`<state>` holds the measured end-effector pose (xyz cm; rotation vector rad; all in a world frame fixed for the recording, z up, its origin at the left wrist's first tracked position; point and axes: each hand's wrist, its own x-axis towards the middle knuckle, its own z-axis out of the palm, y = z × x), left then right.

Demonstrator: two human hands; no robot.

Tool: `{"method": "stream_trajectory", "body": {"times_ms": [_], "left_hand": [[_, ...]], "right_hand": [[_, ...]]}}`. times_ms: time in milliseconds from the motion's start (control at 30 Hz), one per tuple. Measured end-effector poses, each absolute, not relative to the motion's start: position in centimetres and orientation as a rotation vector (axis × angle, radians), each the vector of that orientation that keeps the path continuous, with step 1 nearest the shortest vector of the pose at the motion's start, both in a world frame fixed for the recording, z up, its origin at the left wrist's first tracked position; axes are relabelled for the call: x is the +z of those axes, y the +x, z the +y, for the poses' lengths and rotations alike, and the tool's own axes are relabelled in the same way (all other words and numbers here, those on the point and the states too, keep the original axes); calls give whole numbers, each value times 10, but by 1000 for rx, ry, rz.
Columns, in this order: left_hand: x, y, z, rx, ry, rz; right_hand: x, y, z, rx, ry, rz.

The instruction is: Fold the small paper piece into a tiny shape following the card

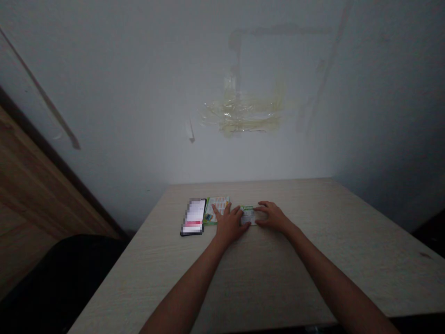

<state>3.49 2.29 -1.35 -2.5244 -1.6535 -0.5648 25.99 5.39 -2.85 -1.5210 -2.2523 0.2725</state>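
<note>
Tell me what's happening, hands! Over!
Left hand spread partly over green-and-white printed sheet, at left edge of small white, green-topped card. Right hand at card's right edge. Black-rimmed rectangular phone left of sheet, clear of hands.

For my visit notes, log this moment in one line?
left hand: spread, partly over leaflet; right hand: at right edge of small card; phone: left of leaflet

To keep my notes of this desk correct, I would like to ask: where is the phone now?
In the head view, the phone lies left of centre on the table, just left of the green-edged leaflet.
</note>
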Motion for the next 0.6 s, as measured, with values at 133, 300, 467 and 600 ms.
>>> {"method": "stream_trajectory", "body": {"times_ms": [133, 300, 467, 600], "left_hand": [[-13, 34, 23, -545, -2522, -1640], [-13, 34, 24, -553, -2534, -1651], [-13, 34, 24, -581, -2538, -1648], [-13, 34, 23, -563, -2522, -1652]], "right_hand": [[-29, 262, 53, 267, -1484, -2269], [-30, 263, 52, 286, -1464, -2278], [-31, 264, 51, 280, -1459, -2283], [-33, 265, 50, 275, -1437, -2269]]}}
